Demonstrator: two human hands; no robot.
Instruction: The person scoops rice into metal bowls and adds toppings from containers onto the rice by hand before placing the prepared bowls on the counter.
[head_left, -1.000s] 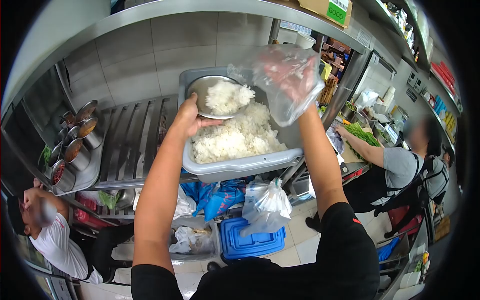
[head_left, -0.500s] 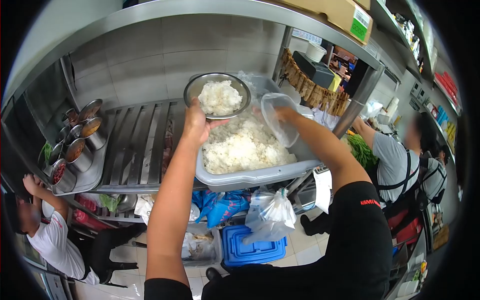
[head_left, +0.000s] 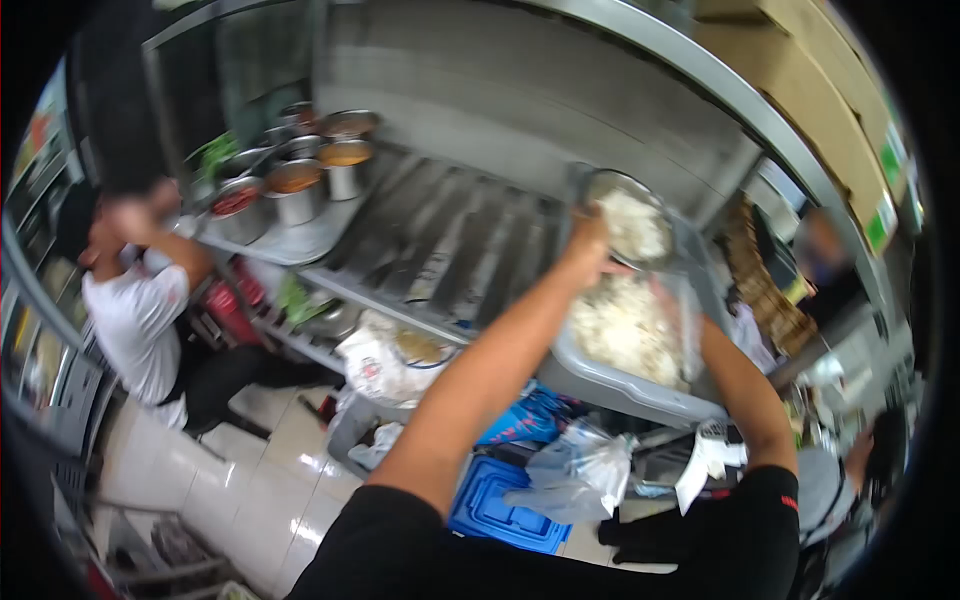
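In the head view, my left hand (head_left: 588,248) grips a round metal bowl (head_left: 606,186) by its near left edge. White rice (head_left: 634,224) is heaped inside the bowl, which is held tilted above a grey plastic tub (head_left: 640,394). More cooked rice (head_left: 625,335) fills the tub. My right hand (head_left: 670,300) reaches into the tub's right side, beside the rice. Clear plastic (head_left: 690,335) hangs around that hand and wrist. Blur and plastic hide its fingers.
Left of the tub runs a slatted metal shelf (head_left: 440,235). A tray (head_left: 290,240) there carries several metal pots of food. Below are a blue lid (head_left: 510,500) and a plastic bag (head_left: 575,465). A person (head_left: 140,300) crouches left; cardboard boxes (head_left: 800,90) sit above right.
The view has swung left and tilted, so the bowl and tub appear farther right. My left hand still holds the bowl over the tub. My right hand remains at the tub's right side.
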